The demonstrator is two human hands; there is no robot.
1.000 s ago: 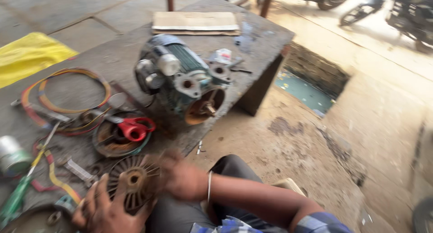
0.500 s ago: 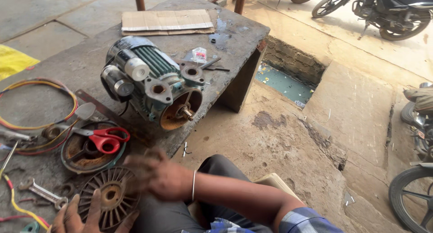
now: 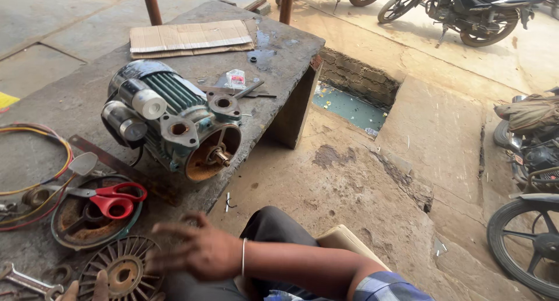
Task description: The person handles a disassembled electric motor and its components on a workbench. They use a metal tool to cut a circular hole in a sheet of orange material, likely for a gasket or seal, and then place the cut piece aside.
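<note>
A rusty finned disc [image 3: 119, 272] lies at the near edge of the grey stone slab [image 3: 70, 103]. Only the fingertips of my left hand [image 3: 87, 289] show at the bottom edge, with the thumb on the disc's rim. My right hand [image 3: 198, 251] hovers just right of the disc, blurred, fingers spread, nothing in it. Farther back lies a green electric pump motor [image 3: 169, 123] on its side, its rusty open end and shaft facing me.
Red-handled scissors [image 3: 110, 199] rest on a round rusty cover [image 3: 75, 222]. Coloured wire loops [image 3: 35, 161] and a wrench [image 3: 26, 280] lie at left, cardboard [image 3: 189, 36] at the back. A water-filled pit [image 3: 349, 106] and motorcycles [image 3: 524, 231] are to the right.
My right hand has come off the finned disc and moved to its right. My left hand has slipped almost out of view. The view has swung right, away from the wires.
</note>
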